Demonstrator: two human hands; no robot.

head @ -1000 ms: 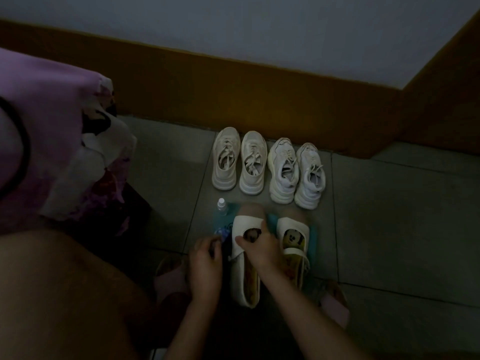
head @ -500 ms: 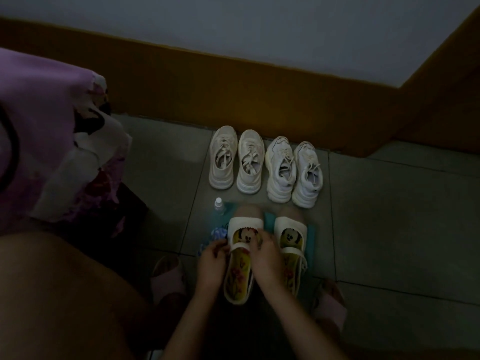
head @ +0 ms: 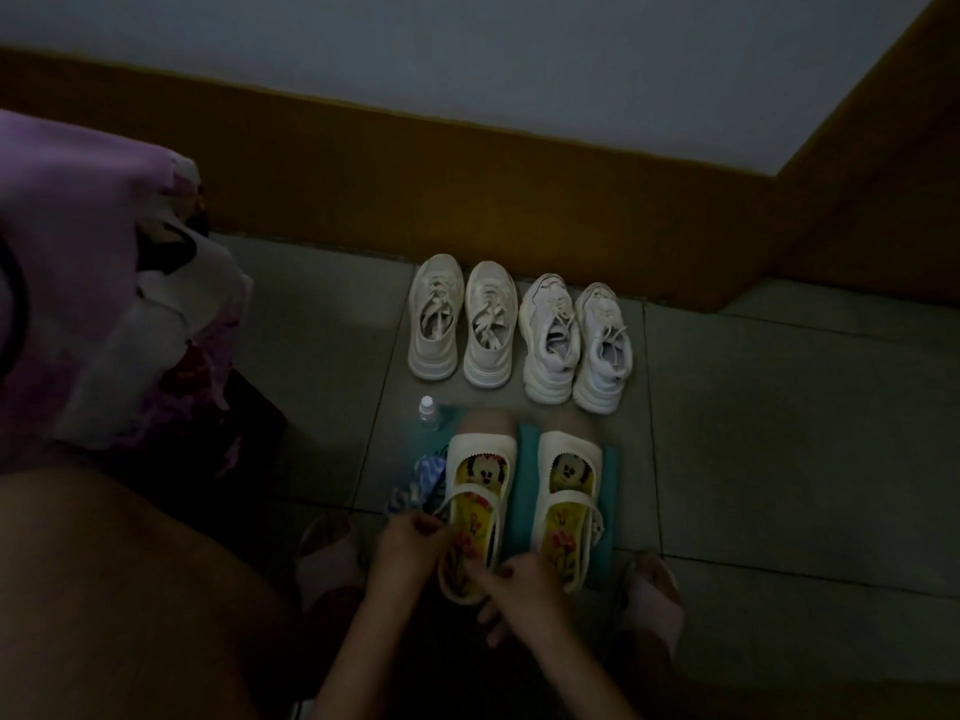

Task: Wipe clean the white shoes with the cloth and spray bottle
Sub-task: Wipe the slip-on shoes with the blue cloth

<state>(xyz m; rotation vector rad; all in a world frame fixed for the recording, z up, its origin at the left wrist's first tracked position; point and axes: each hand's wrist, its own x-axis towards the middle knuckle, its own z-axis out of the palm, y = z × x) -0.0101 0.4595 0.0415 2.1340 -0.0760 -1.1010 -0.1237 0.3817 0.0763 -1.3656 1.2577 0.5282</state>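
Two white strap sandals with yellow cartoon insoles stand side by side on a teal cloth [head: 524,517] on the floor. My left hand [head: 410,550] and my right hand [head: 519,584] both grip the heel end of the left sandal [head: 475,491]. The right sandal [head: 569,485] stands untouched beside it. A small clear spray bottle [head: 428,413] stands upright just beyond the left sandal. A blue and white patterned cloth [head: 418,485] lies to the left of that sandal.
Two pairs of white sneakers, a cream pair [head: 462,322] and a whiter pair [head: 574,343], line up near the brown skirting [head: 467,194]. A pink bedcover [head: 93,283] hangs at the left. My feet in pink slippers [head: 327,558] flank the sandals on grey tiles.
The left sandal, tipped on its side a second ago, now stands upright with its insole up. Both hands have slid back from its front strap to its heel.
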